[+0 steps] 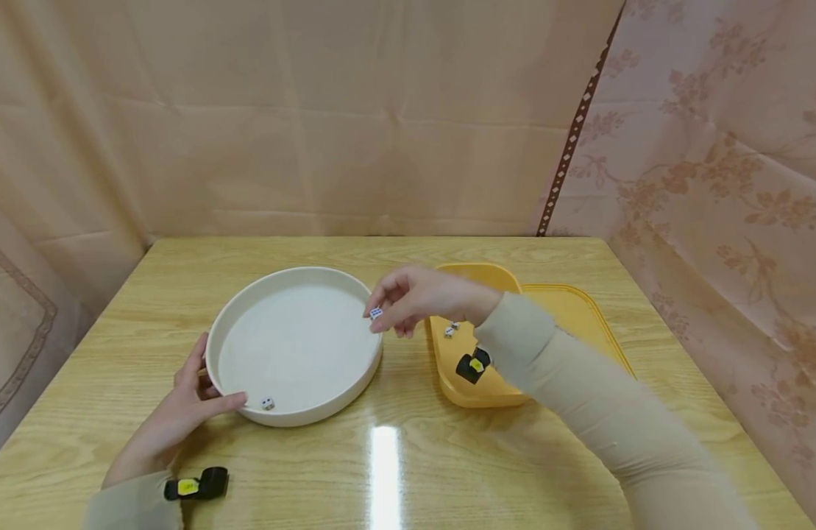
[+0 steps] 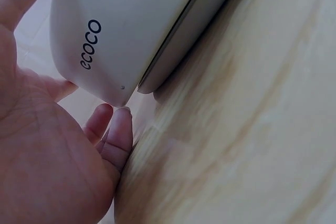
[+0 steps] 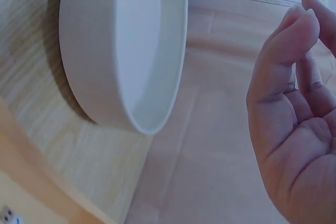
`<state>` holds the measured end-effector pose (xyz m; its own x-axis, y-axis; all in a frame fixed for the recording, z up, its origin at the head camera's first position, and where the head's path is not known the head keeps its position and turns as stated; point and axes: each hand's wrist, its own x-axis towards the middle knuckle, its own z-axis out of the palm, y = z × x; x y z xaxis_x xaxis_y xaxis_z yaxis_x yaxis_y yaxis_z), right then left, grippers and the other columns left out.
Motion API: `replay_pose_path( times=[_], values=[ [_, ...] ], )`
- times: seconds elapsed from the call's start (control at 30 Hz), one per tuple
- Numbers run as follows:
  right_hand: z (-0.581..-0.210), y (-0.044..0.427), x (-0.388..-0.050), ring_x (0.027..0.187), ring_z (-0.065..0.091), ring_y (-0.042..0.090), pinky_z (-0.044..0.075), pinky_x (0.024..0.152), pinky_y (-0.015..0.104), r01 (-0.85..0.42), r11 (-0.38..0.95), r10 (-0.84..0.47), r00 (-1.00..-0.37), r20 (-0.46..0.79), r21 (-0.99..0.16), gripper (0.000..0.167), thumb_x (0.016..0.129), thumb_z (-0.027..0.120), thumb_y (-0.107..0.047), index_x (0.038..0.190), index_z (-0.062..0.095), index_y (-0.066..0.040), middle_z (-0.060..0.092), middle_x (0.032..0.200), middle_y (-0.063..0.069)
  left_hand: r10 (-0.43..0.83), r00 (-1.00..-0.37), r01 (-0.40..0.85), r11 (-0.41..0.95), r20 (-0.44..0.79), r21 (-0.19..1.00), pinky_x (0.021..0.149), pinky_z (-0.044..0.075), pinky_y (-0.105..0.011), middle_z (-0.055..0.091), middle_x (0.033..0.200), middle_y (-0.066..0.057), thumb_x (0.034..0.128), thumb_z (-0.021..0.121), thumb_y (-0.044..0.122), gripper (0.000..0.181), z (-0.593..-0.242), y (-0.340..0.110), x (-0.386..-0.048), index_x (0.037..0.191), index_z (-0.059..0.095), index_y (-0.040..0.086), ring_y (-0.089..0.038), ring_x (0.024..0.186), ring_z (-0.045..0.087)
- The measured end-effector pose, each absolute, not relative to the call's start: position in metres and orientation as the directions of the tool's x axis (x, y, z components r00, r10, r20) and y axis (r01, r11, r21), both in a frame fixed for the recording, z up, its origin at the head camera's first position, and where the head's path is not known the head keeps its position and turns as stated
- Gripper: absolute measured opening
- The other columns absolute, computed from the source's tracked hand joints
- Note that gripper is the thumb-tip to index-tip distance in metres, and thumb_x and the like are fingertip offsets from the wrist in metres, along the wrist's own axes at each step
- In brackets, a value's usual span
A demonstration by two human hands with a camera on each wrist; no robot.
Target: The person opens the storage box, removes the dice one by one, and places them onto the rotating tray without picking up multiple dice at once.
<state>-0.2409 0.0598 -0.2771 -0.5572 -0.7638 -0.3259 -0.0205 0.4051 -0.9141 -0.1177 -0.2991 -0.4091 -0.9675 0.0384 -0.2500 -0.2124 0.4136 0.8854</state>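
A die [image 1: 376, 313] is pinched between the thumb and fingers of my right hand [image 1: 424, 298], which is held above the right rim of a round white tray [image 1: 295, 338]. That die is hidden in the right wrist view. My left hand [image 1: 182, 408] grips the tray's near left edge, thumb over the rim and fingers along the outer wall. In the left wrist view the fingertips [image 2: 119, 135] reach the lower side of the tray [image 2: 105, 3], by its "ecoco" lettering. Another die [image 1: 268, 403] lies inside the tray near the left thumb.
Right of the tray stands an orange container [image 1: 477, 397] with dice [image 1: 449, 332] in it, partly hidden by my right arm. An orange lid [image 1: 573, 309] lies beside it on the wooden table [image 1: 302, 478]. Curtains [image 1: 315, 147] hang behind the table.
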Motion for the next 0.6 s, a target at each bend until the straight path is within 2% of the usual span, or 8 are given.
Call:
replay_pose_path(
  times=[0.6],
  values=[
    [-0.309, 0.037, -0.236, 0.064, 0.063, 0.014, 0.057, 0.066, 0.028, 0.051, 0.365, -0.754, -0.569, -0.328, -0.93, 0.023, 0.089, 0.072, -0.007, 0.111, 0.069, -0.002, 0.069, 0.08, 0.001, 0.037, -0.961, -0.237, 0.409, -0.276, 0.881, 0.078, 0.044, -0.012, 0.0, 0.153, -0.036, 0.0904, 0.074, 0.023, 0.12, -0.407, -0.299, -0.119, 0.153, -0.028, 0.023, -0.043, 0.128, 0.039]
  ],
)
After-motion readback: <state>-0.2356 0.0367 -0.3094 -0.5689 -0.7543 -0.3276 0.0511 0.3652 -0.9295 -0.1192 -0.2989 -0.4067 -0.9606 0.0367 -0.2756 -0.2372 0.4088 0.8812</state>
